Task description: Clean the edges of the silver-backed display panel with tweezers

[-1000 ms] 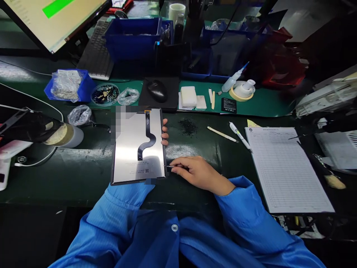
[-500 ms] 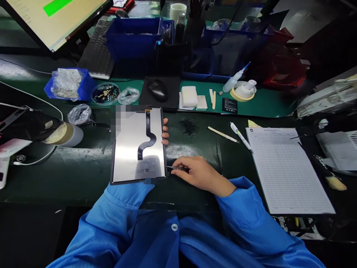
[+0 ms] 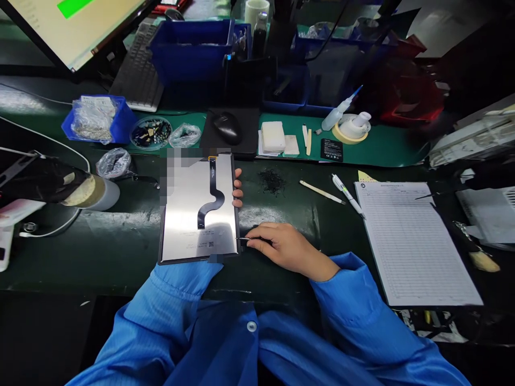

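Observation:
My left hand [image 3: 237,188] holds a tablet display panel [image 3: 189,201] from beneath; its fingertips curl over the right edge, and the rest of the hand is hidden. The panel's silvery back faces up, with a black S-shaped flex cable [image 3: 213,199] running down it and small print near the bottom. Slim metal tweezers [image 3: 243,239] are pinched in my right hand [image 3: 287,247], their tip at the panel's lower right edge. Part of the panel's left side and bottom edge is blurred out.
Black scraps [image 3: 272,182] lie right of the panel. Beyond them are a thin stick [image 3: 322,192], a white pen [image 3: 346,195] and a lined form [image 3: 414,246]. Behind stand a mouse [image 3: 227,128], white pads [image 3: 272,136], a dropper bottle [image 3: 333,117] and blue bins [image 3: 191,53]. A cup [image 3: 102,193] sits left.
The tweezers have turned slightly in my right hand, and their tip remains at the panel's edge. My left hand keeps its hold; the whole view has shifted a little.

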### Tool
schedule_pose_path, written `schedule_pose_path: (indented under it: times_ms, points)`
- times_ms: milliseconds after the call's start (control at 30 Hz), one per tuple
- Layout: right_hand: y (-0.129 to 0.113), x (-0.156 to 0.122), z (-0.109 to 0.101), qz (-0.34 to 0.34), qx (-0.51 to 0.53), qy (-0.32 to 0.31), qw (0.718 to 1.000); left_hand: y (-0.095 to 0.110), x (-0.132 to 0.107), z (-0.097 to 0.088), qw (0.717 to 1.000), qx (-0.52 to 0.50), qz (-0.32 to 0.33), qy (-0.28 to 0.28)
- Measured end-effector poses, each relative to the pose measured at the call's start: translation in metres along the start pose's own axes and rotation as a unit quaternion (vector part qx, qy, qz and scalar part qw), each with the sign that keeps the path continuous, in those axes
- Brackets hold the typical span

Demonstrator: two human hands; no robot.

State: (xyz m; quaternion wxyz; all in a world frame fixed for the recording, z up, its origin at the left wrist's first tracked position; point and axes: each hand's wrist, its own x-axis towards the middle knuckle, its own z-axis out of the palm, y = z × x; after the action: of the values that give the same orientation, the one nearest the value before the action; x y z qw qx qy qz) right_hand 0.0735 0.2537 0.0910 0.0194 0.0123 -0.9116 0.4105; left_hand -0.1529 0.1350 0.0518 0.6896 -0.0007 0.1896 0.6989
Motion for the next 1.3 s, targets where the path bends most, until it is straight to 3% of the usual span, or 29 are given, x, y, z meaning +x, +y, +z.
schedule_pose_path:
  times_ms: [233, 467, 633, 867, 1067, 1300]
  points:
    - [-0.002, -0.001, 0.002, 0.054, 0.026, -0.013, 0.998, -0.002, -0.001, 0.004, 1.000, -0.022, 0.011, 0.002]
    - [-0.002, 0.000, 0.002, 0.005, 0.012, -0.009, 1.000, 0.000, -0.001, 0.012, 0.998, 0.000, 0.015, 0.065]
    - [-0.005, 0.000, 0.002, 0.076, 0.042, -0.012, 0.996, -0.006, -0.006, 0.017, 0.999, -0.033, 0.028, 0.030]
    - [-0.001, 0.000, 0.002, 0.000, 0.009, -0.003, 1.000, -0.002, -0.001, 0.004, 1.000, -0.024, 0.006, 0.012]
    - [-0.004, 0.001, 0.002, 0.076, 0.045, -0.008, 0.996, -0.003, 0.000, 0.001, 0.999, -0.029, 0.018, 0.012]
    - [-0.001, 0.001, 0.002, 0.011, 0.019, -0.015, 1.000, 0.001, -0.001, 0.003, 1.000, 0.009, 0.001, 0.002]
